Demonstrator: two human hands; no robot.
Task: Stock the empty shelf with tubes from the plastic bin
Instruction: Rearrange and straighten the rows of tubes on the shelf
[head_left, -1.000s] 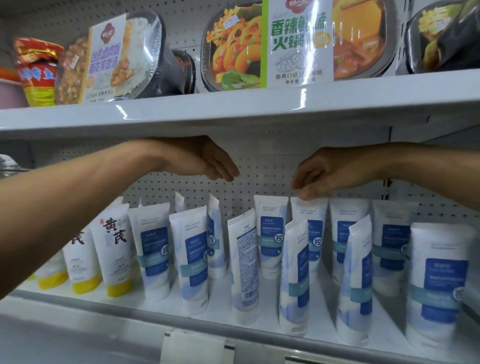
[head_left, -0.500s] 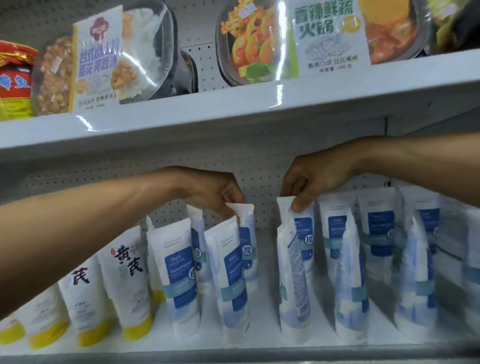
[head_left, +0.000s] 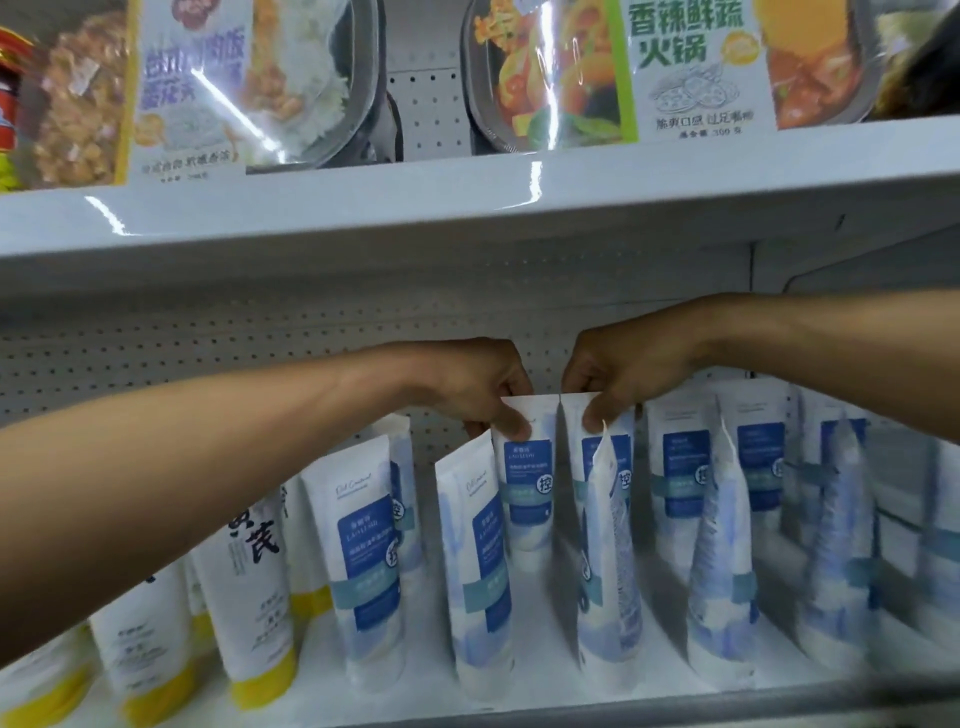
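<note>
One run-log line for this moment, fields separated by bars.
left hand: pinches top of left white-and-blue plastic tube | right hand: pinches top of right white-and-blue plastic tube | both tubes: upright, back row, white shelf

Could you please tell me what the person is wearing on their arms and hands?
Nothing visible: the left hand and right hand are ungloved, with no rings, watch or bracelet showing, and no sleeve enters the frame on either arm.

Light: bright, even across the shelf fronts.
Glare: white streaks on the upper shelf edge and the food tray wrap.
Shadow: dim band beneath the upper shelf.
Blur: the tubes at right smear.
Edges: straight lines bow.
</note>
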